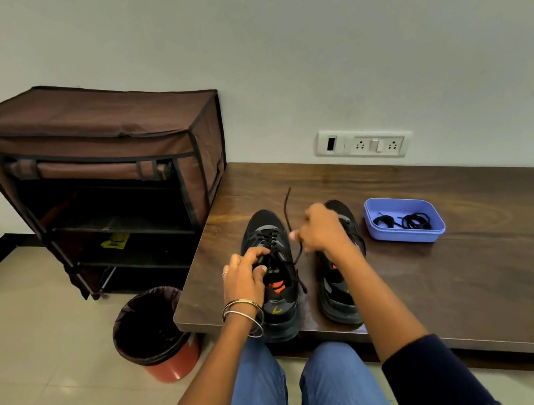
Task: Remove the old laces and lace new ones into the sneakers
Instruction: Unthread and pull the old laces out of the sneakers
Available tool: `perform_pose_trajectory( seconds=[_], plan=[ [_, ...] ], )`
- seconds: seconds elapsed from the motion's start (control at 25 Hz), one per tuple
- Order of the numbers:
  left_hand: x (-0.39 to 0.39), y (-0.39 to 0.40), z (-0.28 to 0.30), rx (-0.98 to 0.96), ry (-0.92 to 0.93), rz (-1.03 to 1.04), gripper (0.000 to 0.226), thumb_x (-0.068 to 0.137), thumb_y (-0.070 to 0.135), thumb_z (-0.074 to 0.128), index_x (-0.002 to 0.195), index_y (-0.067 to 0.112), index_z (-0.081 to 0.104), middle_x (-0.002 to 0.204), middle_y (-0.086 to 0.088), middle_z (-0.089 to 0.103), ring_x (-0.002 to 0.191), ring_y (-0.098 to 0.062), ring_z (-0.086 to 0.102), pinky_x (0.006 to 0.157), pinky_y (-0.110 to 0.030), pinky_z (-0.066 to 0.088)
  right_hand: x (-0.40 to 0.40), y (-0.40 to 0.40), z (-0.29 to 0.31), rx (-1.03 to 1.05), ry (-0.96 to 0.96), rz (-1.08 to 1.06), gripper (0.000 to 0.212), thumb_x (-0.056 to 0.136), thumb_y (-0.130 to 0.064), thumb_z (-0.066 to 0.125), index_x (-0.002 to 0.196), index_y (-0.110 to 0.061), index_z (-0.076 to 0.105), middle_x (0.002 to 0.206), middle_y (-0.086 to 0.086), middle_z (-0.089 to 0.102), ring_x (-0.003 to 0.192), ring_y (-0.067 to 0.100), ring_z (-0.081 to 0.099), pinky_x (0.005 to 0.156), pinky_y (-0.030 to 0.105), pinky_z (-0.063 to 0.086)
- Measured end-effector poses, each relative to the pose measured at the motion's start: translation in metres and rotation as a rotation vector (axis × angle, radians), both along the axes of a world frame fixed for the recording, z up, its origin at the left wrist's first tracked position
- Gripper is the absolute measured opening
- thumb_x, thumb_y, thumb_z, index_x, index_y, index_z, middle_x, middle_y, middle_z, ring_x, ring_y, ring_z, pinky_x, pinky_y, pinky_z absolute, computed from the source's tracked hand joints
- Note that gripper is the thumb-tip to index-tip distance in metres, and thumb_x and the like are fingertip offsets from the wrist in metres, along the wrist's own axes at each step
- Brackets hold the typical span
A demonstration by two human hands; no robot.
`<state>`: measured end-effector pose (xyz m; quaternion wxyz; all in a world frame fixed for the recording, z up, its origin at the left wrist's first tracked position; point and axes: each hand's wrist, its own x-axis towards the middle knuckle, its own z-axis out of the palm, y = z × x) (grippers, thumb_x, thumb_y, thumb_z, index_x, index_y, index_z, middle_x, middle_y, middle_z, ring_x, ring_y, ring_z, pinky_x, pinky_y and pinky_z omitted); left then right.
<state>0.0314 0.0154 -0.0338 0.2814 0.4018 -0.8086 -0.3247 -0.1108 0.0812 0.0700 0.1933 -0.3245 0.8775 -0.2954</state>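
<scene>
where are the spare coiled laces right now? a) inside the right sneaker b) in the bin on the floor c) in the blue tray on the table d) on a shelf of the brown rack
c: two black coiled laces lie inside the blue tray, which sits on the table to the right of the sneakers.

Far wall [267, 28]: plain, pale grey-white, with a white switch-and-socket plate [363, 143] mounted just above the far edge of the tabletop [472, 241]. Tabletop: dark wood grain, low. Floor [39, 357]: light glossy tiles with a bright light reflection near left; dark skirting along the left wall. Brown fabric shoe rack [95, 151] at far left, front open, black shelves. Orange bin [155, 333] with dark liner beside the tabletop's left corner.
</scene>
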Motion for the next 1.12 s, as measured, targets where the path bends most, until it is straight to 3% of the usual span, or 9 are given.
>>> perform_pose_trajectory(
  seconds=[0.12,0.24,0.4,0.48,0.6,0.8,0.88,0.96,1.12],
  plan=[
    [-0.001,-0.002,0.0,-0.022,-0.041,0.018,0.023,0.087,0.009,0.058,0.105,0.022,0.064,0.098,-0.003,0.051,0.095,-0.028,0.048,0.089,-0.035,0.041,0.016,0.001,-0.026,0.095,-0.015,0.141,0.032,0.081,-0.012,0.075,0.108,0.002,0.064,0.104,0.015,0.066,0.101,0.025,0.063,0.089,0.036,0.052],
    [-0.003,-0.011,0.011,0.155,-0.017,-0.008,0.019,0.081,0.01,0.067,0.086,0.028,0.064,0.095,-0.002,0.057,0.092,-0.03,0.057,0.087,-0.033,0.046,0.03,0.0,-0.042,0.174,0.09,0.213,0.057,0.077,-0.018,0.08,0.126,-0.005,0.056,0.119,0.015,0.061,0.112,0.031,0.058,0.094,0.041,0.05],
    [-0.006,-0.023,0.063,0.713,0.39,0.088,0.021,0.084,-0.001,0.064,0.076,0.018,0.059,0.073,0.004,0.059,0.07,-0.008,0.06,0.059,-0.018,0.046,0.03,0.001,-0.057,0.141,0.159,0.15,0.06,0.071,-0.023,0.084,0.12,-0.009,0.053,0.118,0.014,0.059,0.112,0.035,0.056,0.091,0.041,0.05],
    [-0.003,-0.039,0.091,0.839,0.548,0.114,0.015,0.087,0.008,0.062,0.083,0.021,0.057,0.077,0.007,0.06,0.07,-0.004,0.056,0.068,-0.027,0.037,0.03,0.002,-0.059,0.119,0.112,0.123,0.056,0.072,-0.022,0.083,0.117,-0.008,0.053,0.118,0.015,0.06,0.11,0.034,0.057,0.09,0.04,0.05],
    [0.002,-0.053,0.107,0.626,0.543,0.027,0.016,0.089,0.007,0.06,0.084,0.02,0.054,0.078,0.002,0.064,0.062,-0.002,0.062,0.063,-0.026,0.041,0.034,0.004,-0.06,0.092,0.087,0.077,0.054,0.075,-0.023,0.082,0.116,-0.007,0.052,0.118,0.014,0.059,0.11,0.033,0.057,0.085,0.039,0.048],
    [-0.002,-0.042,0.063,0.09,-0.218,-0.103,0.033,0.076,0.036,0.077,0.107,0.028,0.068,0.108,0.001,0.064,0.105,-0.021,0.058,0.094,-0.039,0.047,0.04,0.006,-0.061,-0.001,0.115,0.0,0.063,0.075,-0.026,0.082,0.123,-0.007,0.046,0.124,0.013,0.051,0.115,0.031,0.051,0.091,0.037,0.044],
    [-0.006,-0.036,0.056,-0.01,-0.357,-0.04,0.014,0.077,0.045,0.072,0.086,0.034,0.069,0.107,0.004,0.061,0.11,-0.024,0.052,0.091,-0.042,0.043,0.041,0.007,-0.062,-0.039,0.131,0.003,0.061,0.075,-0.024,0.082,0.122,-0.01,0.045,0.123,0.011,0.051,0.114,0.029,0.052,0.089,0.034,0.043],
    [-0.009,-0.034,0.062,0.038,-0.253,0.021,0.019,0.076,0.045,0.069,0.069,0.029,0.066,0.095,0.009,0.064,0.105,-0.021,0.054,0.09,-0.04,0.043,0.042,0.009,-0.062,-0.064,0.136,0.012,0.055,0.077,-0.022,0.081,0.117,-0.011,0.044,0.117,0.01,0.055,0.108,0.027,0.055,0.081,0.032,0.043],
    [-0.01,-0.036,0.091,0.516,0.207,0.024,0.02,0.077,0.023,0.073,0.064,0.009,0.067,0.078,-0.001,0.065,0.083,-0.016,0.062,0.074,-0.026,0.046,0.043,0.011,-0.063,-0.046,0.119,-0.006,0.048,0.08,-0.022,0.078,0.11,-0.012,0.042,0.104,0.009,0.059,0.097,0.027,0.062,0.071,0.031,0.044]
  ],
)
